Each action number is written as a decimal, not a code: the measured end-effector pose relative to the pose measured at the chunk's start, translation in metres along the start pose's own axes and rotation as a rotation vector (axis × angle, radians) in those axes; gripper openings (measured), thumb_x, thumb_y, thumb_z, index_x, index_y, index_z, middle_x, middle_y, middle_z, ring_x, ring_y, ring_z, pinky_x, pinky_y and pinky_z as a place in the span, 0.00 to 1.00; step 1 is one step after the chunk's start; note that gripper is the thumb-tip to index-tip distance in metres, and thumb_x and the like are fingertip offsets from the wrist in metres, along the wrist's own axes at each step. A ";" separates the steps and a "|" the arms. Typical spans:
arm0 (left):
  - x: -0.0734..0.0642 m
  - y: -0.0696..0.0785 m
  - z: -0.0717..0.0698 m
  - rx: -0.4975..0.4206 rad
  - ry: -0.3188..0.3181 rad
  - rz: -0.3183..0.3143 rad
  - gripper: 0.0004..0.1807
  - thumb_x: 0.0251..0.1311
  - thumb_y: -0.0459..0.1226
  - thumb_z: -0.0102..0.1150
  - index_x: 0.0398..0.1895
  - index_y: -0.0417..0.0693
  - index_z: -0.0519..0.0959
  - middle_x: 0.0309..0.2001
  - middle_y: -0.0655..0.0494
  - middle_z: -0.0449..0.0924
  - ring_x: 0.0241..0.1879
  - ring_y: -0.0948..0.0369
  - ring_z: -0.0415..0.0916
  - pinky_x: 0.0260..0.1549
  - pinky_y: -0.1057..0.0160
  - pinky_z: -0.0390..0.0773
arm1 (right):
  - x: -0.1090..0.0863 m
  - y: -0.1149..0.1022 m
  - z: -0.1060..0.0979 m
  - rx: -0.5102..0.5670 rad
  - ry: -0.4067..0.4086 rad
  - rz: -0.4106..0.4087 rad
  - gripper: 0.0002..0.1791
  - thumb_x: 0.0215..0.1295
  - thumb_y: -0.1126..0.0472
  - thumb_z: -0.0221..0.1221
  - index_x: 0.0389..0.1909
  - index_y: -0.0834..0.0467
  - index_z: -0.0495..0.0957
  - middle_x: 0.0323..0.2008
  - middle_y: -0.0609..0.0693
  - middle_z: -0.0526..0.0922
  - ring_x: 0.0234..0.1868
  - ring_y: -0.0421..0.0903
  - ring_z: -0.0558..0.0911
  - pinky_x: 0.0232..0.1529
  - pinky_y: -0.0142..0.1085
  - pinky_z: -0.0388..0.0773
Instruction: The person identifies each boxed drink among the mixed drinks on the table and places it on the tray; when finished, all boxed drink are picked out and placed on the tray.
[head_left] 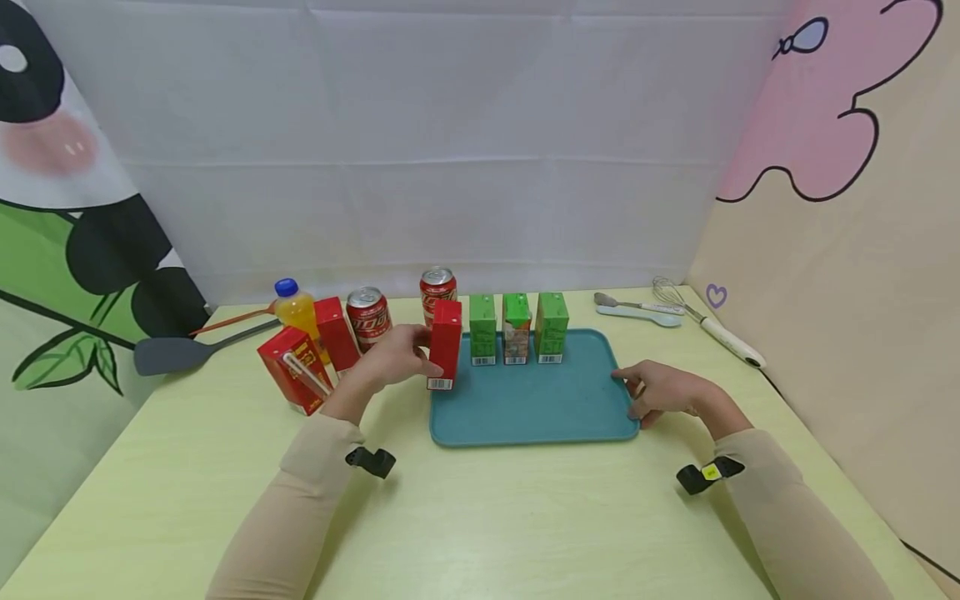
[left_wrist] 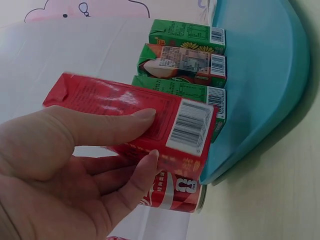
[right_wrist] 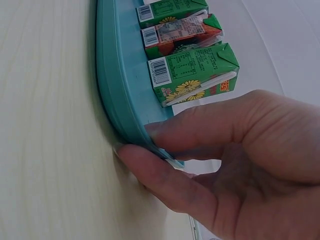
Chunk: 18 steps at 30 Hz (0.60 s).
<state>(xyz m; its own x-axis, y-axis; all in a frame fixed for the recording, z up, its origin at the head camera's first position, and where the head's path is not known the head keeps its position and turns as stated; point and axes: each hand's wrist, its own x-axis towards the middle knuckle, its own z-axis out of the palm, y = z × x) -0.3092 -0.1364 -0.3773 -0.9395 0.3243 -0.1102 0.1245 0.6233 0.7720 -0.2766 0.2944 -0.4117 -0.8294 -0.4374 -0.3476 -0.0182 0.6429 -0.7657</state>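
My left hand [head_left: 397,357] holds a red drink carton [head_left: 446,343] upright at the left edge of a teal tray [head_left: 532,408]. In the left wrist view the thumb lies along one face of this carton [left_wrist: 125,110], with fingers curled behind it. On the tray's far side stand a green carton [head_left: 483,327], a green and red carton [head_left: 517,328] and another green carton [head_left: 552,325], side by side. My right hand [head_left: 667,390] pinches the tray's right rim; in the right wrist view the thumb is on top of the rim [right_wrist: 120,110] and a finger beneath.
Left of the tray stand two red cartons [head_left: 296,371], a juice bottle [head_left: 296,307] and a soda can [head_left: 368,318]. Another can [head_left: 437,290] is behind the held carton. A grey spatula [head_left: 176,354] lies far left. At the right lie a whisk [head_left: 712,325] and a light blue utensil [head_left: 641,315].
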 end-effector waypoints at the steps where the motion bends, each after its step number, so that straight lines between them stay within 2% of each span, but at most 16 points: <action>1: 0.000 0.000 0.001 -0.001 -0.003 0.005 0.34 0.57 0.33 0.71 0.66 0.38 0.69 0.58 0.43 0.77 0.55 0.47 0.74 0.52 0.50 0.79 | 0.000 0.000 0.000 -0.002 -0.001 0.000 0.45 0.52 0.76 0.63 0.73 0.74 0.55 0.43 0.61 0.66 0.39 0.50 0.75 0.38 0.44 0.85; 10: 0.000 0.003 0.010 -0.031 -0.036 0.051 0.31 0.59 0.34 0.70 0.64 0.38 0.71 0.56 0.44 0.78 0.54 0.47 0.76 0.53 0.50 0.78 | 0.000 -0.002 0.000 -0.006 -0.002 0.013 0.45 0.52 0.76 0.63 0.73 0.74 0.55 0.43 0.62 0.66 0.40 0.51 0.75 0.38 0.44 0.85; 18: 0.006 0.006 0.030 -0.017 -0.059 0.059 0.32 0.56 0.33 0.71 0.64 0.39 0.71 0.55 0.46 0.78 0.54 0.49 0.75 0.53 0.49 0.78 | 0.000 -0.002 0.000 -0.012 0.002 0.013 0.45 0.51 0.77 0.62 0.72 0.74 0.56 0.44 0.62 0.67 0.39 0.51 0.75 0.38 0.44 0.85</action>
<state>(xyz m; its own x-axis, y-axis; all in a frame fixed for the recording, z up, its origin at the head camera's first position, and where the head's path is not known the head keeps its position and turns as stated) -0.3043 -0.1095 -0.3925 -0.9104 0.4013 -0.1006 0.1729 0.5899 0.7887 -0.2761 0.2934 -0.4105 -0.8308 -0.4275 -0.3565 -0.0141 0.6564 -0.7543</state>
